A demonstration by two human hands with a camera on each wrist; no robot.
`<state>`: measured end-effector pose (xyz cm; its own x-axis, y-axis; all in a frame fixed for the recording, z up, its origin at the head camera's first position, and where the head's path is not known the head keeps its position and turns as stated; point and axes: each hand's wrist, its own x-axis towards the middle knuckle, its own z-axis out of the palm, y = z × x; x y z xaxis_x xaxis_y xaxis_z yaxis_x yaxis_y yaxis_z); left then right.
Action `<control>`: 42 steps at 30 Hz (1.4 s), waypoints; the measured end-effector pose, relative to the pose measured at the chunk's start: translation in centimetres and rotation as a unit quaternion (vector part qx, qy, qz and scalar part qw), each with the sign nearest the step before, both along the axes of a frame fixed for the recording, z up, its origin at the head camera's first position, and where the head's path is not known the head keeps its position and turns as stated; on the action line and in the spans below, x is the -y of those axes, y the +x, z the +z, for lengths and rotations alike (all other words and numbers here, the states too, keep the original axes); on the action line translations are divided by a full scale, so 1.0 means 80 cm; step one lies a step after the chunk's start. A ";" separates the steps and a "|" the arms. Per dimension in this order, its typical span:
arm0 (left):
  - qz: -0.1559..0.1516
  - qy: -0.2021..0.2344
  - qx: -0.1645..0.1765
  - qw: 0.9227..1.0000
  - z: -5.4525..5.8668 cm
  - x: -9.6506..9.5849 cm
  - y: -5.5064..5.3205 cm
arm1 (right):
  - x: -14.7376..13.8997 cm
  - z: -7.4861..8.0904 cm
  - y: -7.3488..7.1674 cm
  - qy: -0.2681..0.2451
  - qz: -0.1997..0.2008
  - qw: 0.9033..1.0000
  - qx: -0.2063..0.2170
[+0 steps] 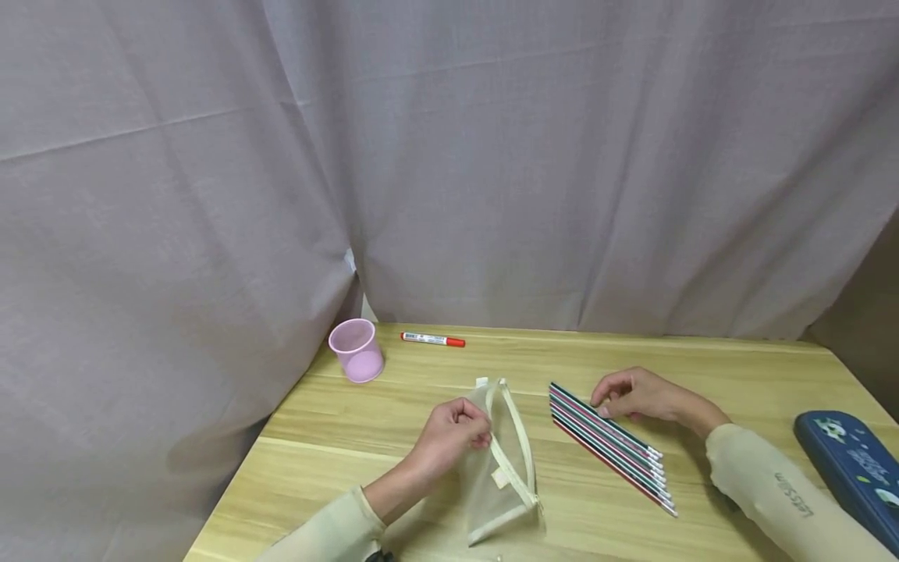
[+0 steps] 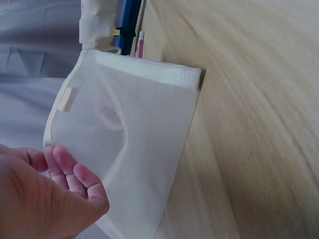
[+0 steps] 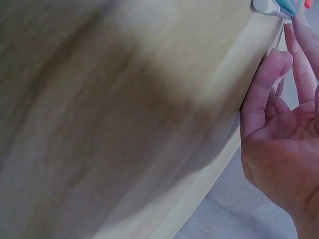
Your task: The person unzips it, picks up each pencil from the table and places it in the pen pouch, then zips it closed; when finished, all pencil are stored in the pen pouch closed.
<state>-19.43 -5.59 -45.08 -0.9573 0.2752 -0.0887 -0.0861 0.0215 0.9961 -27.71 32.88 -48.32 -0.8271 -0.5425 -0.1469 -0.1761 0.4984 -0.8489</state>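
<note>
A pale mesh zip pouch point(image 1: 485, 476) stands on the table with its cream zip edge parted at the top. My left hand point(image 1: 449, 437) pinches that edge between thumb and fingers. In the left wrist view, the see-through mesh point(image 2: 144, 114) spreads out beyond the left hand point(image 2: 60, 189). Right of the pouch lies a slanting row of striped pencils point(image 1: 607, 445), dark green and red, their white ends towards the near right. Over the row's far edge, my right hand point(image 1: 642, 394) touches the outermost pencil with its fingertips. The right wrist view shows loosely bent fingers point(image 3: 256, 99).
A pink cup point(image 1: 358, 355) stands at the back left corner. Beside it lies a red-capped marker point(image 1: 431, 339) near the table's back edge. A dark blue pencil case point(image 1: 850, 460) lies at the far right, by the right sleeve. Grey curtains point(image 1: 492, 172) hang behind.
</note>
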 end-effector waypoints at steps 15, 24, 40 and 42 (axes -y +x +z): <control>-0.009 0.005 0.017 1.000 0.006 0.004 0.006 | 0.022 0.000 0.004 0.032 -0.038 0.997 -0.055; -0.006 0.005 0.018 1.000 0.006 0.001 0.005 | 0.034 0.014 0.012 0.152 -0.061 0.976 -0.141; -0.009 0.008 0.025 1.000 0.004 -0.007 0.004 | 0.030 0.025 0.009 0.161 -0.039 0.977 -0.135; -0.009 0.006 0.026 1.000 0.004 -0.008 0.004 | 0.030 0.030 0.010 0.153 -0.041 0.976 -0.150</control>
<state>-19.11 -4.93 -44.75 -0.9463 0.2942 -0.1341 -0.1367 0.0116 0.9905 -26.95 30.47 -45.92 -0.8962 -0.4422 -0.0359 -0.3436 0.7429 -0.5745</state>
